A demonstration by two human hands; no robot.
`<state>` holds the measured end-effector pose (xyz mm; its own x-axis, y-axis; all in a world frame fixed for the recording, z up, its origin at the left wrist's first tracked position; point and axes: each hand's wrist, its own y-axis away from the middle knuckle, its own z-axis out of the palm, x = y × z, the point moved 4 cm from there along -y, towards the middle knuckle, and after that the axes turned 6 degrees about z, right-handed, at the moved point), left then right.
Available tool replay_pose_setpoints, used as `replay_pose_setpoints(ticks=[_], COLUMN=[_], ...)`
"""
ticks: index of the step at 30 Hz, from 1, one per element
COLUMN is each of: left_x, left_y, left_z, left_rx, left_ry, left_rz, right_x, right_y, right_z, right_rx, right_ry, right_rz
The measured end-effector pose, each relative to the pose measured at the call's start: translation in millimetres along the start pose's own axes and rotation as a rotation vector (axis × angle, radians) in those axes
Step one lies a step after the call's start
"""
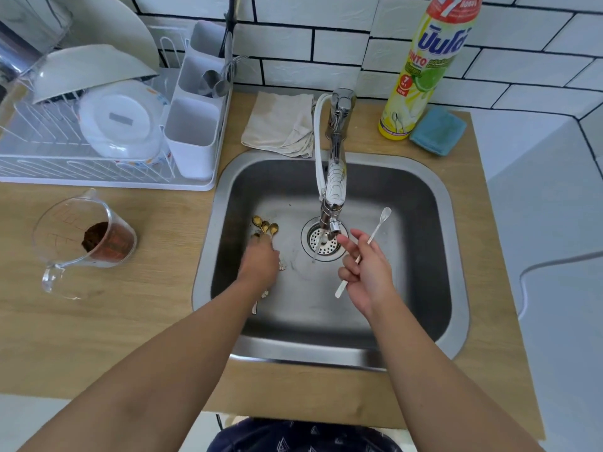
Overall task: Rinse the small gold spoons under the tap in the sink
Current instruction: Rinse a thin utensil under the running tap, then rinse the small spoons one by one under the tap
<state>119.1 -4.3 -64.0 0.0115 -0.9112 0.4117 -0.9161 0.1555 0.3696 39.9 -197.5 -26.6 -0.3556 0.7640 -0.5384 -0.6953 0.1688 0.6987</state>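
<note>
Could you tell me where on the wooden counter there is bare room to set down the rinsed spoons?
Bare wood lies between the clear measuring jug and the steel sink's left rim. The strip behind the sink is crowded: beige cloth, yellow detergent bottle, blue sponge. The white dish rack fills the back left.

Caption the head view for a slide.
Left hand gathers gold spoons in the sink; right hand holds a pale spoon beside the running tap.

Pretty clearly a home kitchen. A steel sink is set into a wooden countertop, backed by white tile. A dish rack and dish soap bottle are parked alongside.
</note>
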Motion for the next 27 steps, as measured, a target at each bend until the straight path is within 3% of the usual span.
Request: replay_pose_setpoints(ticks=[4, 8, 13, 18, 20, 23, 27], left_x=[-15, -21, -20, 4, 16, 32, 51], left_y=[-15, -20, -23, -13, 1, 30, 60], left_z=[10, 15, 10, -13, -16, -7, -7], left_rx=[-0.068, -0.038, -0.03, 0.061, -0.019, -0.216, -0.333], left_ry=[-0.142, -0.313, -0.29, -0.002, 0.185, 0.604, 0.97], left_rz=[-0.073, 0.002, -0.041, 0.045, 0.037, -0.115, -0.241], right_x=[7, 8, 6, 0, -2, -1, 10], right_y=[-4, -7, -5, 1, 4, 7, 5], right_z=[-2, -7, -13, -18, -18, -15, -3], right_rx=[-0.01, -0.007, -0.028, 0.0, 0.055, 0.156, 0.204], right_ry=[-0.004, 0.018, 0.02, 0.073, 0.122, 0.198, 0.272], right_rz=[0.029, 0.045, 0.06, 0.047, 0.028, 0.005, 0.01])
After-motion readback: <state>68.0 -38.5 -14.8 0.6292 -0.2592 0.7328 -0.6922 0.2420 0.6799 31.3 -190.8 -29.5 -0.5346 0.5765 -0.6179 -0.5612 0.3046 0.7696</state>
